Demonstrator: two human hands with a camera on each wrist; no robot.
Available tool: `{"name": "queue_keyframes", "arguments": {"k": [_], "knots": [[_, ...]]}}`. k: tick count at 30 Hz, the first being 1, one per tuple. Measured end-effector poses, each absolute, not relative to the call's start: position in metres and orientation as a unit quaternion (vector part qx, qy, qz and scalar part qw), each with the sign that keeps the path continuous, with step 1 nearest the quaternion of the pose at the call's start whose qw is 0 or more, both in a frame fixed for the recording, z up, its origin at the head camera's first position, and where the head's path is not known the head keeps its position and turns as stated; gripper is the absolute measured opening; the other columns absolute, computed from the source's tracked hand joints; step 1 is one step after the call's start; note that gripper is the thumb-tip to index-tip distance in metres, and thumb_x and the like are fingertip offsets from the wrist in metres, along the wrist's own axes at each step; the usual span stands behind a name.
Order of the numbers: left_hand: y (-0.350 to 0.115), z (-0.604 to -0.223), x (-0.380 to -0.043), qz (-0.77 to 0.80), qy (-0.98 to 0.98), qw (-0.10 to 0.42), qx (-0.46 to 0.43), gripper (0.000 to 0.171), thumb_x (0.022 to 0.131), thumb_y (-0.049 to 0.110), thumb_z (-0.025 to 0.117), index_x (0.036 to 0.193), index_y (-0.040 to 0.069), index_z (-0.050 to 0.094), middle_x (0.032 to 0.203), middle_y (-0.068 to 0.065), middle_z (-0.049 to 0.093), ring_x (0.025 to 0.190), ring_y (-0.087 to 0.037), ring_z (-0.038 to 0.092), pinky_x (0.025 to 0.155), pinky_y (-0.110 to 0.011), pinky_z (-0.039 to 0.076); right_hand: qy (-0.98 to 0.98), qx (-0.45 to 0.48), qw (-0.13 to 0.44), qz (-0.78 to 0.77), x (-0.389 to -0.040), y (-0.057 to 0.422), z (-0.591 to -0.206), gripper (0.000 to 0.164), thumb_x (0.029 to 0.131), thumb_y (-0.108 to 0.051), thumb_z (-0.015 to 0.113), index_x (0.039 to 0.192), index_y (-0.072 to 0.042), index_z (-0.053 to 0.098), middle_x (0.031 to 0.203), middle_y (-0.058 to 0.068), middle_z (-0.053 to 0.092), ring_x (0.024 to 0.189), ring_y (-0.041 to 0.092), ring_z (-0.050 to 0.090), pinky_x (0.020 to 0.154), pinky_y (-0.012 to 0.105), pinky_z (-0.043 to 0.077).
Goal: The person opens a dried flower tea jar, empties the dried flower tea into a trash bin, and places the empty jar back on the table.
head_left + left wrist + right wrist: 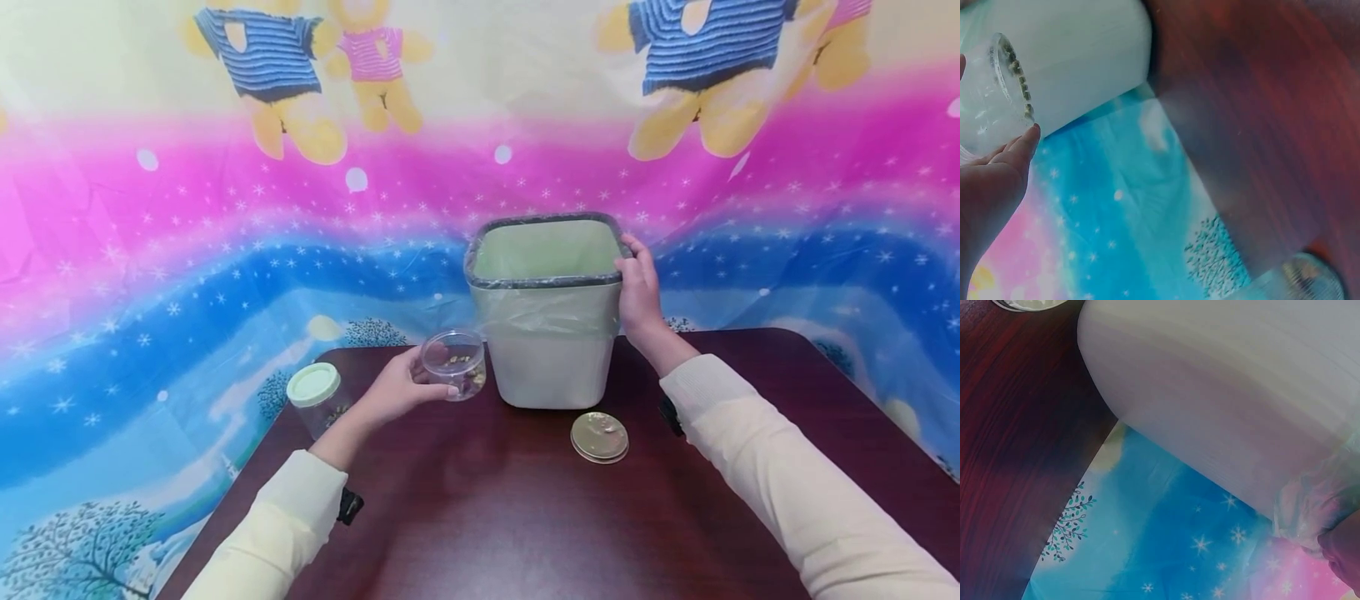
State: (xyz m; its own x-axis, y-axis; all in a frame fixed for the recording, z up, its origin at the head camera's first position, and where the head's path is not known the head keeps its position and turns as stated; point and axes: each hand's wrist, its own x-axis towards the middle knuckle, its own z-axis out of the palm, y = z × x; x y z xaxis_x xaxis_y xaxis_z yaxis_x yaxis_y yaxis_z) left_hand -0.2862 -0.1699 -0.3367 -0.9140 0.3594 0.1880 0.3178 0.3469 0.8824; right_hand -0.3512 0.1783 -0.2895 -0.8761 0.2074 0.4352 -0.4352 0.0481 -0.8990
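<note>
My left hand (396, 390) grips a clear plastic jar (467, 377) between thumb and fingers, above the table and beside the bin's left side. Small brownish-yellow bits lie in the bottom of the jar; in the left wrist view they line up along one end of the jar (988, 103). A pale waste bin (551, 362) with a dark rim and a thin clear liner bag stands upright. At the bin's upper right corner, my right hand (642, 290) holds the rim, thumb on the near side. Bunched liner (1300, 515) shows by that hand in the right wrist view.
A round gold-coloured lid (600, 437) lies on the dark wooden table (480, 517) in front of the bin. A second clear jar with a light green lid (313, 384) stands at the left edge, behind my left forearm. A printed cloth (405, 200) hangs behind.
</note>
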Motion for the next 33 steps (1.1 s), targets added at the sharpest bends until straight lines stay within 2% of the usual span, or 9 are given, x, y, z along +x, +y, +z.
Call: {"name": "queue_keyframes", "arguments": {"k": [7,14,20,27,33], "knots": [[-0.178,-0.311,-0.289,0.537,0.821,-0.001,0.193,0.067,0.08,0.012,0.08,0.138,0.004,0.046,0.133,-0.017,0.054,0.121,-0.03,0.055,0.095,-0.042,0.048,-0.685,0.082,0.239,0.683,-0.352,0.178,-0.289,0.054,0.096,-0.018,0.032,0.148,-0.005,0.031,0.158,0.003,0.024,0.14,0.02,0.023,0.111,0.042,0.022],[-0.184,-0.288,-0.293,0.526,0.832,-0.029,0.172,0.07,0.082,0.017,0.079,0.141,0.005,0.043,0.137,-0.015,0.051,0.128,-0.029,0.048,0.099,-0.044,0.045,-0.687,0.075,0.24,0.682,-0.352,0.179,-0.29,0.054,0.095,-0.018,0.032,0.148,-0.006,0.032,0.157,0.002,0.025,0.14,0.021,0.024,0.111,0.042,0.023],[-0.187,-0.272,-0.298,0.518,0.839,-0.055,0.154,0.068,0.082,0.018,0.08,0.137,0.001,0.045,0.138,-0.016,0.05,0.133,-0.028,0.043,0.104,-0.043,0.04,-0.688,0.074,0.24,0.681,-0.352,0.178,-0.29,0.054,0.096,-0.019,0.031,0.149,-0.007,0.032,0.157,0.001,0.026,0.139,0.02,0.026,0.11,0.043,0.024],[-0.186,-0.252,-0.305,0.497,0.851,-0.087,0.146,0.076,0.082,0.024,0.08,0.142,0.001,0.041,0.144,-0.016,0.046,0.135,-0.03,0.04,0.108,-0.038,0.036,-0.683,0.073,0.244,0.685,-0.352,0.177,-0.29,0.054,0.095,-0.018,0.032,0.148,-0.005,0.032,0.157,0.003,0.025,0.138,0.024,0.027,0.108,0.042,0.026],[-0.183,-0.236,-0.309,0.477,0.863,-0.107,0.132,0.085,0.079,0.035,0.081,0.146,0.005,0.038,0.144,-0.013,0.047,0.134,-0.028,0.042,0.105,-0.041,0.039,-0.682,0.073,0.245,0.686,-0.351,0.177,-0.29,0.054,0.095,-0.017,0.032,0.148,-0.005,0.032,0.157,0.005,0.025,0.136,0.03,0.03,0.104,0.042,0.029]]}}
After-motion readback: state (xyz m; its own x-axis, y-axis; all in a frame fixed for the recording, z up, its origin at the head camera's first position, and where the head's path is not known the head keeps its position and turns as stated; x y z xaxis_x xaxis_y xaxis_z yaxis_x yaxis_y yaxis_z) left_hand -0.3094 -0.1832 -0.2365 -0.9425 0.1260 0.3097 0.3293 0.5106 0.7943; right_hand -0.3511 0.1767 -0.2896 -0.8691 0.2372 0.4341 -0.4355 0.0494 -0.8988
